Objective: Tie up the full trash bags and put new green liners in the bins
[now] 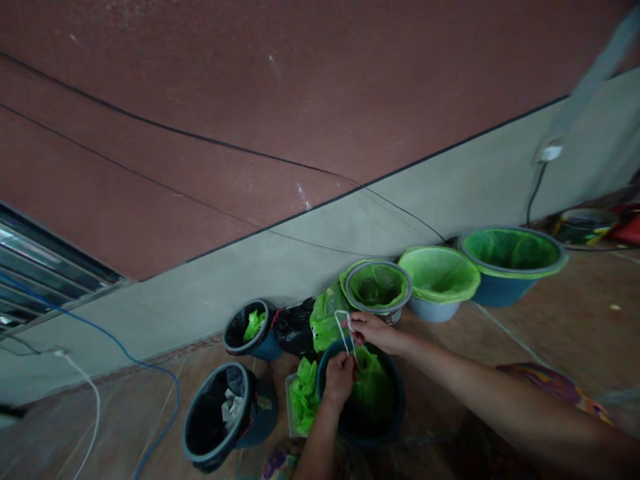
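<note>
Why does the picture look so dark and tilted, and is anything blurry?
Head view: dim, murky light, so the dark bin under the left hand and right hand shows little detail; the wall line slants and bends from the wide lens; the top right corner is smeared with blur; the green-lined bins stay fairly sharp.

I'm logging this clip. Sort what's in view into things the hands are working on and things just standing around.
In hand:
left hand and right hand, both pinching a white string
dark bin under them, with green bag inside

Standing around:
three green-lined bins by the wall
two black-lined bins
loose green bags
cables on the floor
</note>
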`<state>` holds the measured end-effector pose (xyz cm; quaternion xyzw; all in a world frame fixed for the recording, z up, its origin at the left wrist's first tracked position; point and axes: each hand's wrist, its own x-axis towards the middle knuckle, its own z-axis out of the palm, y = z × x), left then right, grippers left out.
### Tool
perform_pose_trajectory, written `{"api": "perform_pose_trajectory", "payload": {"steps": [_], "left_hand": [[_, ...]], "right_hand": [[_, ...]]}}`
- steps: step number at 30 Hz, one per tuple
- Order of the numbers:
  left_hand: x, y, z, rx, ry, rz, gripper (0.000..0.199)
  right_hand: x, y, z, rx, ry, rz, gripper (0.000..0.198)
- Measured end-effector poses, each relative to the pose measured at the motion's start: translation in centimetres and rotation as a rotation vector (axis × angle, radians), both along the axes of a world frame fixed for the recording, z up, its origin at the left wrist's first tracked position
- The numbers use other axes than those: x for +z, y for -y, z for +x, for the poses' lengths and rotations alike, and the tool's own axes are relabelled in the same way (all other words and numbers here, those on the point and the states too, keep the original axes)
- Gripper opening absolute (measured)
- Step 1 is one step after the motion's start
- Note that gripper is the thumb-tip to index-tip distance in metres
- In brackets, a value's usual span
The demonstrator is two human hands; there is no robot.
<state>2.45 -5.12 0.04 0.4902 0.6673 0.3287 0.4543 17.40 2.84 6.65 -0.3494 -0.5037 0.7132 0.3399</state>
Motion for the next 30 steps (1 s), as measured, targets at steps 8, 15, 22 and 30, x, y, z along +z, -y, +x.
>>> {"api": "perform_pose_trajectory", "payload": {"steps": [8, 15, 22, 30], "left_hand": [[-0.1, -0.3, 0.6, -0.09, -0.167, 0.103, 0.035], [0.2, -0.4, 1.1, -0.08, -0.209, 0.132, 0.025], [-0.8, -0.2, -0.2, 0.233, 0.191, -0.045, 0.036], [-1.6, -0.5, 0.9, 0.068, 0.114, 0.061, 0.021]], "right_hand": [[-0.1, 0.2, 0.1, 0.079, -0.061, -0.056, 0.023], [0.1, -0.5, -0.4, 0.006, -0.094, -0.085, 0.019], [-0.3, -1.2, 0.6, -0.12, 0.171, -0.028, 0.006], [-0.1, 1.6, 0.0, 0.508, 0.208, 0.182, 0.017]]}}
